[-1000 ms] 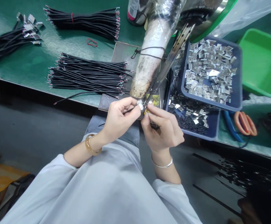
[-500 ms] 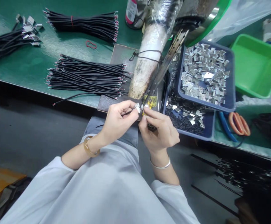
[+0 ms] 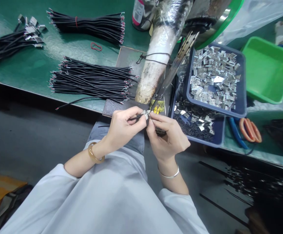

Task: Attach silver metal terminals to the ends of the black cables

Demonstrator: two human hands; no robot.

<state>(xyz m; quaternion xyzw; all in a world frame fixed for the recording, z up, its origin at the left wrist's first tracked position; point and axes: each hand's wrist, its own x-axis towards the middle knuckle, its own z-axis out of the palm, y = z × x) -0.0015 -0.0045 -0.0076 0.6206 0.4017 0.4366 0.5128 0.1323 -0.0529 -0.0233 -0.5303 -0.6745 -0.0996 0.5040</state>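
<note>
We had our left hand [image 3: 123, 125] pinching a thin, floppy wire [image 3: 135, 117] near its tip, right hand [image 3: 167, 133] fingers clamped on a tiny, light, slippery-looking clip [image 3: 148, 112] at 12 o'clock of our lap.

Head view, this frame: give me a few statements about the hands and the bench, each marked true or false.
1. The left hand pinches a thin black wire between its fingertips. True.
2. The right hand rests inside the green tray. False: it is at the bench edge, fingertips meeting the left hand's at a small metal piece; the green tray is far to its right.
3. The upper blue tray holds silvery metal clips. True.
4. The orange-handled tool is in the right hand. False: it lies on the bench, right of the blue trays.
5. A loose pile of black wires lies on the green bench, left of the hands. True.
</note>
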